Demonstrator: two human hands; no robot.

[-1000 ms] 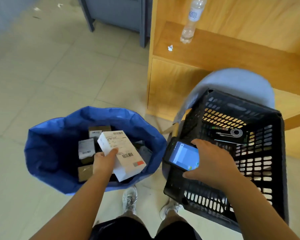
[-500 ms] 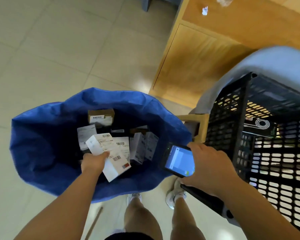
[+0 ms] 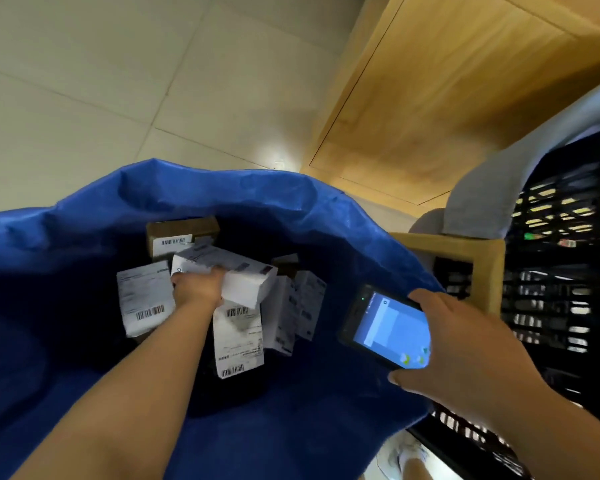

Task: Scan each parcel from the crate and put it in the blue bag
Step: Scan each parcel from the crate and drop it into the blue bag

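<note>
My left hand [image 3: 197, 287] reaches deep into the open blue bag [image 3: 291, 202] and grips a white labelled parcel [image 3: 246, 282] low among the parcels lying there. Several other parcels sit in the bag, among them a brown box [image 3: 182, 233] at the back and a white box [image 3: 142, 299] to the left. My right hand [image 3: 465, 344] holds a handheld scanner [image 3: 388, 327] with a lit blue screen over the bag's right rim. The black plastic crate [image 3: 551, 289] stands at the right; its contents are blurred.
A wooden cabinet [image 3: 447, 98] rises behind the bag and crate. The crate rests on a grey-cushioned wooden-framed seat [image 3: 478, 199]. Pale floor tiles [image 3: 101, 81] fill the upper left. A shoe [image 3: 406, 455] shows at the bottom edge.
My left hand has carried the white parcel from above the bag's mouth down to the parcels inside. The view has dipped closer over the bag. My right hand keeps the scanner.
</note>
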